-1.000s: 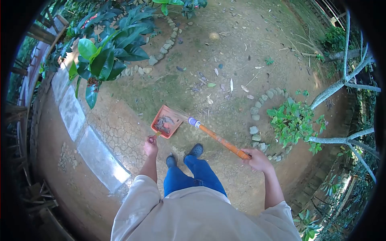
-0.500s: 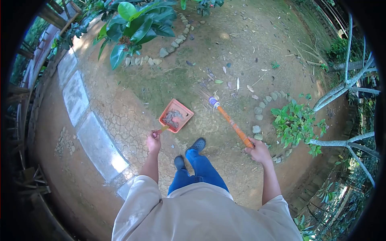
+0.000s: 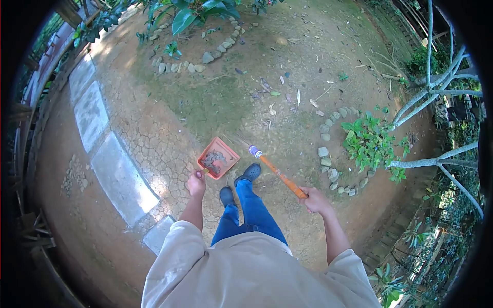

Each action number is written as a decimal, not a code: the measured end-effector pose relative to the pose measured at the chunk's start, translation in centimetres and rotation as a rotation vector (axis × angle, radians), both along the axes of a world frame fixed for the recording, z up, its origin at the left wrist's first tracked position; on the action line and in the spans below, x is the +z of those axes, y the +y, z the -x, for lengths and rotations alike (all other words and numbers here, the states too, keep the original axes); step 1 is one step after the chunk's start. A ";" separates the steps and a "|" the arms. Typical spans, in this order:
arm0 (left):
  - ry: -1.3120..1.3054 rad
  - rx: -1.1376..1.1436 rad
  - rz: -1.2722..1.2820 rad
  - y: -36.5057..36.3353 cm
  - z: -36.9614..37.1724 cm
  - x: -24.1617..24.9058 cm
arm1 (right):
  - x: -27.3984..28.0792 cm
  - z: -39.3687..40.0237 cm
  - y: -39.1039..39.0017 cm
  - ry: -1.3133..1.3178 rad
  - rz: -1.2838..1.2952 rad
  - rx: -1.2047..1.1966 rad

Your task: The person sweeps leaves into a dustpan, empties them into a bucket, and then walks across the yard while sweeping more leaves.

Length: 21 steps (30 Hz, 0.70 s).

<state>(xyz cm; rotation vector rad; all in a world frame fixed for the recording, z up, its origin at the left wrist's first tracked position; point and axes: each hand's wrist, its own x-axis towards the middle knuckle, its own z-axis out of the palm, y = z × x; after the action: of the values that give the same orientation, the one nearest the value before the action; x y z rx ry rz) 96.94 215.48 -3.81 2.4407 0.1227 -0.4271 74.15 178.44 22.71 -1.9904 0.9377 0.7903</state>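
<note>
My left hand (image 3: pixel 196 183) is closed round the short handle of an orange-red dustpan (image 3: pixel 231 158), held low in front of my feet. Dry leaves and debris (image 3: pixel 214 161) lie inside the pan. My right hand (image 3: pixel 316 200) grips the orange handle of a stick broom (image 3: pixel 282 177), which has a purple-and-white binding near its bristles. The thin bristles point left and reach close to the pan's upper right edge. Both of my shoes (image 3: pixel 250 173) stand just below the pan.
Grey paving slabs (image 3: pixel 123 177) run along the left. Scattered dry leaves (image 3: pixel 272 109) lie ahead on the bare soil. Stones (image 3: pixel 325 151) ring a leafy plant (image 3: pixel 371 141) and a pale-branched tree (image 3: pixel 418 163) at right. Another stone border (image 3: pixel 208 57) curves below a broad-leaved shrub (image 3: pixel 184 19).
The broom head has swung left and down, from the scattered leaves to beside the dustpan. The dustpan is slightly lower and further left, and the whole view has shifted a little.
</note>
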 end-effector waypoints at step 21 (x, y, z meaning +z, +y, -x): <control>-0.030 0.112 0.041 5.4 4.3 0.8 | -0.9 4.4 2.5 -0.153 0.205 -0.083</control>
<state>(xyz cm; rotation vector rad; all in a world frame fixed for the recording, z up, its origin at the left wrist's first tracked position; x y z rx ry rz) 92.59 220.90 -2.97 2.3855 0.2341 -0.3396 69.80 180.90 21.81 -2.1378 1.0373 0.5040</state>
